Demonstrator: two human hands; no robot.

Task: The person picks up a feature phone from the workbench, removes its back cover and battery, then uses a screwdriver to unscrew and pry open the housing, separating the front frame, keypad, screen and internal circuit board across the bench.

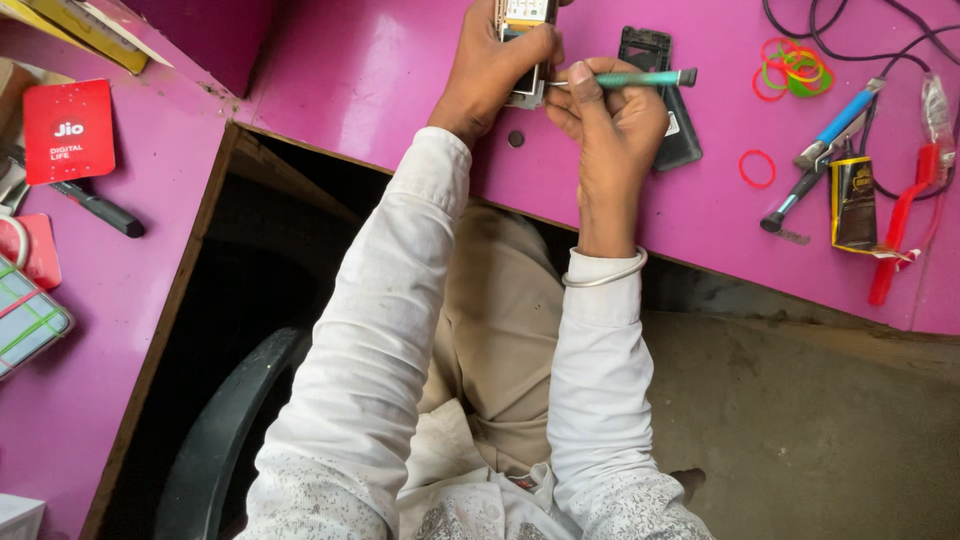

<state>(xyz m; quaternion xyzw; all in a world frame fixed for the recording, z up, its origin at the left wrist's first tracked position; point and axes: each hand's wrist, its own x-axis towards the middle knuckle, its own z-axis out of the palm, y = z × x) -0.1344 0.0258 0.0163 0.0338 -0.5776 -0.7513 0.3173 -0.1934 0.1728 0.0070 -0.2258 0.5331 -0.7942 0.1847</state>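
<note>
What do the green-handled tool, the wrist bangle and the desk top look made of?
Green-handled tool: likely a metal handle with teal finish, going by its sheen, dark cap at the end; could be plastic. It lies in the right hand.
Wrist bangle: silvery metal by its thin, bright rim.
Desk top: smooth magenta laminate over board, probably; a brown edge shows along the cut-out.

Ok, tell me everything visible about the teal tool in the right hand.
The teal tool is a slim, pen-shaped screwdriver with a teal handle that looks like metal, a dark cap at its right end and a thin metal shaft. It lies nearly level above the pink table. The right hand pinches it, and its tip meets the small device gripped by the left hand.
</note>
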